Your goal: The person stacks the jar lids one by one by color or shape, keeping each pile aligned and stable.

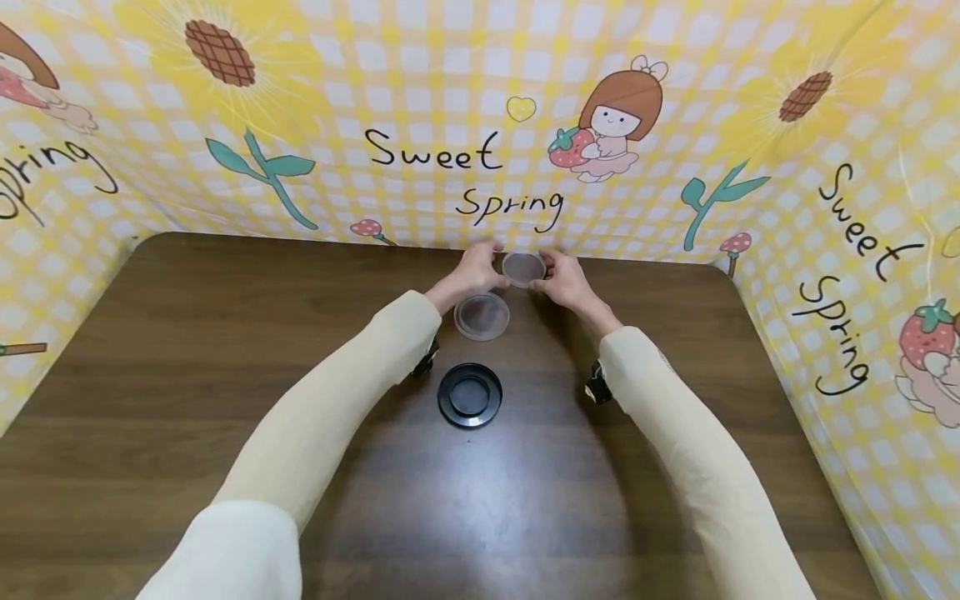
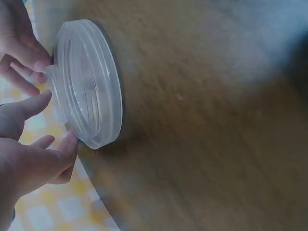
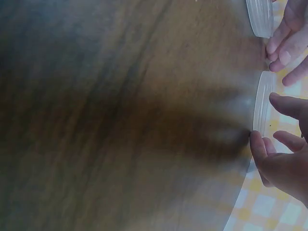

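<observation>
A round clear plastic lid (image 1: pixel 523 269) lies at the table's back edge, between both hands. My right hand (image 1: pixel 567 282) holds its right rim, thumb at the front and fingers behind; the right wrist view shows these fingertips (image 3: pixel 258 139) at the lid's end. On the other side, my left hand (image 1: pixel 477 268) is spread, thumb tip right at the left rim. A second clear lid (image 2: pixel 113 91) rests nearer, just in front of the left hand, and looms large in the left wrist view. Closer still is a black round lid (image 1: pixel 470 419) with a recessed centre.
The dark wood table (image 1: pixel 187 375) runs up to a yellow checked cloth (image 1: pixel 420 75) hung as a wall along its back and sides. Dark wrist cameras (image 1: pixel 598 385) sit under both sleeves. Light glares off the tabletop in front of the black lid.
</observation>
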A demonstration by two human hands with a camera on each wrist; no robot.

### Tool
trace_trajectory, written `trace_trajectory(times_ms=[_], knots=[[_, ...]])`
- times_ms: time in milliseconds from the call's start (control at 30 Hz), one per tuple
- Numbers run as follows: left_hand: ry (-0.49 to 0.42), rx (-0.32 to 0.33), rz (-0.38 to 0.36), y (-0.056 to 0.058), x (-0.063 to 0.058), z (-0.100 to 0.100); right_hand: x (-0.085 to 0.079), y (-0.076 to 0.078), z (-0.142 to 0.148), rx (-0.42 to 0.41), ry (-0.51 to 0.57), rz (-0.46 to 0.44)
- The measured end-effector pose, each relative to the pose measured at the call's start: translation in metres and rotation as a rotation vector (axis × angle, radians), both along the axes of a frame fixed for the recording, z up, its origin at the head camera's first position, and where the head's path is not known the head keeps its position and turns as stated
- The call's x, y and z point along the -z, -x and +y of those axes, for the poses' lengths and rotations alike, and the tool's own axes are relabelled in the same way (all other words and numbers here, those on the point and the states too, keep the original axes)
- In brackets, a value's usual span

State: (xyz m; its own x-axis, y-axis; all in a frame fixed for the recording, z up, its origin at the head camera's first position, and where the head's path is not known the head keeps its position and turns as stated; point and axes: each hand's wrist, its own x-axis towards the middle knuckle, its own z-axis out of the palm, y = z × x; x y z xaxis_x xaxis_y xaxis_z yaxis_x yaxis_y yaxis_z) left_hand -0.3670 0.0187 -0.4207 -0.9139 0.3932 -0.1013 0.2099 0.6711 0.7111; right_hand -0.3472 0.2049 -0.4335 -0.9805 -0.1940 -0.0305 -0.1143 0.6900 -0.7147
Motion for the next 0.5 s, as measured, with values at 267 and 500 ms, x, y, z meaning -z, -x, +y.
trace_trajectory(times_ms=[267, 500], knots=[[0.104, 0.022, 0.052, 0.009, 0.004, 0.02, -0.001, 0.005, -0.005, 0.024, -0.033, -0.01], [0.146, -0.005, 0.065, 0.008, 0.005, 0.021, -0.003, 0.0, -0.014, 0.019, -0.152, 0.042]])
